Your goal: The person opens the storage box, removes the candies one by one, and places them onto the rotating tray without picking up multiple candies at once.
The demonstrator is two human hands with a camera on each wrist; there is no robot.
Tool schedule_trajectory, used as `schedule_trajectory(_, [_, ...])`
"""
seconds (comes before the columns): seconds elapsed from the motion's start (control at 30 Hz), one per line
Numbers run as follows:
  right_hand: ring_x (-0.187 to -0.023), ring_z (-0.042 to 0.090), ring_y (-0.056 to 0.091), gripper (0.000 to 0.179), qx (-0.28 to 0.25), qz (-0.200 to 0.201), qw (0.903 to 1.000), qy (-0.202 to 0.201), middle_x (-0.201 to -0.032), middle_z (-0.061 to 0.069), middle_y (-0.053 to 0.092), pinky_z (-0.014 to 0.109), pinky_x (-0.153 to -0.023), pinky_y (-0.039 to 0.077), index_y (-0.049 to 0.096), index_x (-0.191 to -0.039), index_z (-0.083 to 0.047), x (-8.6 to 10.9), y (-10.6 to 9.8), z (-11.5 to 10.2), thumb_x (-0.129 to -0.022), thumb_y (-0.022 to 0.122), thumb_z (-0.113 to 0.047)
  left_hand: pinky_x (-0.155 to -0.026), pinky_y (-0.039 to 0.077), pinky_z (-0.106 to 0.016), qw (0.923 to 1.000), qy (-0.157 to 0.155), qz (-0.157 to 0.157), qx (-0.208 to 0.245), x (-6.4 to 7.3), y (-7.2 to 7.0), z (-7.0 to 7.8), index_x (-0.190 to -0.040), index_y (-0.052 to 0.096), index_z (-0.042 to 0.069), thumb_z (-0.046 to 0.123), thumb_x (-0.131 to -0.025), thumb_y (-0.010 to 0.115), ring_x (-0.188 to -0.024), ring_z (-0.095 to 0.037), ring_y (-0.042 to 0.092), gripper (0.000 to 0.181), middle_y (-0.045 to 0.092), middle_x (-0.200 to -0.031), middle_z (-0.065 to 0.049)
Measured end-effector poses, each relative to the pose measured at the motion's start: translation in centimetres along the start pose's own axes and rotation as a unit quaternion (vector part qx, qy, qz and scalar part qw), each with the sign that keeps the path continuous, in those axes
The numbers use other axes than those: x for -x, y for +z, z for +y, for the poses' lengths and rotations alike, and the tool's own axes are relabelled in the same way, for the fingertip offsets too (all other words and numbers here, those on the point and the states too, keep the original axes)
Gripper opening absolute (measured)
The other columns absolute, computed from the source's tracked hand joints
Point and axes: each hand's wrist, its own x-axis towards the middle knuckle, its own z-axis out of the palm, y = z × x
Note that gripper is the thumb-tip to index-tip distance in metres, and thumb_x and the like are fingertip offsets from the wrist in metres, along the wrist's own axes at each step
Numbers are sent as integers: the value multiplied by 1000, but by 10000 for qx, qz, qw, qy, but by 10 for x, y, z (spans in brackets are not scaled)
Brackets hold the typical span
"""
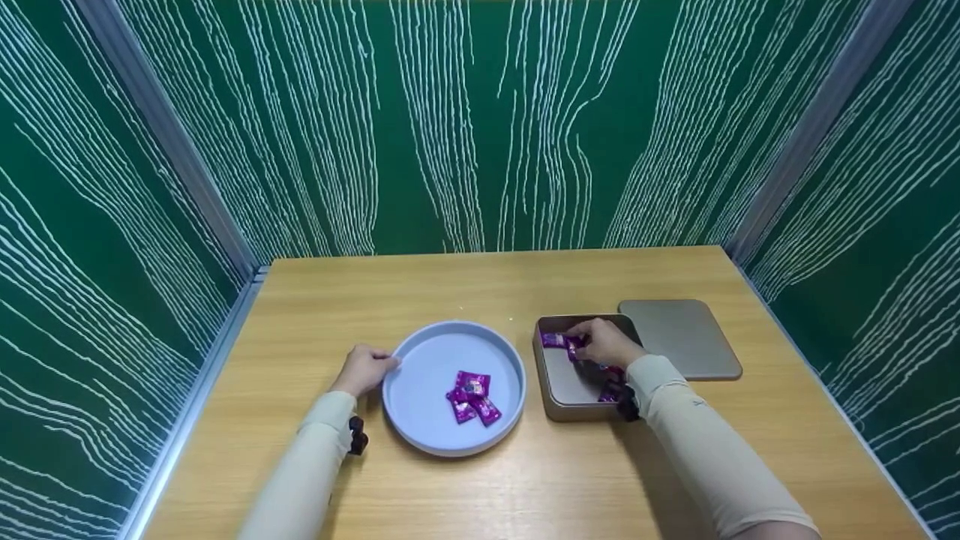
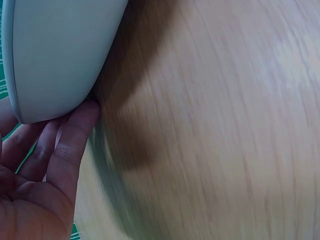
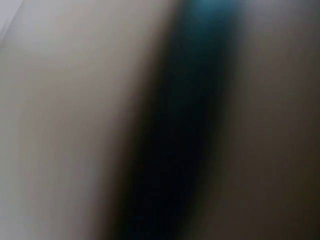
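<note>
A round pale-blue tray [image 1: 420,420] with a raised rim stands on the table, with several small purple packets [image 1: 472,385] in a loose pile inside it. My left hand [image 1: 365,369] holds the tray's left rim; in the left wrist view the fingers [image 2: 75,135] reach under its side [image 2: 60,60]. Over on the right, my right hand [image 1: 606,343] reaches down into an open square metal tin [image 1: 574,411] and pinches a purple packet [image 1: 573,349]. More packets [image 1: 553,340] lie along the tin's back left and under the hand, which partly hides them. The right wrist view is a dark blur.
A flat square metal lid [image 1: 686,341] lies behind the tin to the right. The wooden table [image 1: 360,292] meets green walls [image 1: 510,150] with white wavy lines at its back and sides. A narrow strip of table separates tray and tin.
</note>
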Motion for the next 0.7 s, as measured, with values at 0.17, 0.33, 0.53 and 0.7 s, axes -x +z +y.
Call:
schedule_trajectory(0.17, [-121, 43, 69, 38, -25, -63, 10000, 53, -128, 28, 75, 59, -108, 56, 75, -127, 6, 3, 3, -2, -89, 80, 6, -79, 65, -30, 10000, 15, -22, 15, 0, 0, 0, -120, 79, -4, 15, -103, 71, -86, -17, 75, 27, 81, -113, -23])
schedule_trajectory(0.33, [-123, 42, 69, 31, 249, -25, 9996, 112, -125, 21, 78, 64, -112, 50, 80, -117, -2, 5, 6, -3, -86, 86, -3, -78, 64, -28, 10000, 16, -16, -32, 0, -1, 1, -121, 79, -4, 16, -103, 70, -86, -17, 75, 28, 80, -117, -24])
schedule_trajectory(0.53, [-111, 35, 71, 28, 407, -43, 9991, -64, -113, 15, 80, 60, -105, 54, 81, -110, -3, 8, 7, -2, -82, 87, 1, -77, 64, -27, 10000, 53, -41, -48, -1, -1, 1, -122, 78, -5, 17, -103, 71, -84, -15, 74, 30, 79, -119, -25])
schedule_trajectory(0.7, [-95, 26, 68, 27, 203, -171, 9993, -262, -101, 13, 78, 49, -91, 59, 78, -106, 0, 9, 10, 0, -81, 84, 7, -78, 64, -28, 10000, -2, -10, -26, -1, 0, -1, -122, 79, -4, 17, -103, 72, -86, -15, 73, 29, 80, -118, -23])
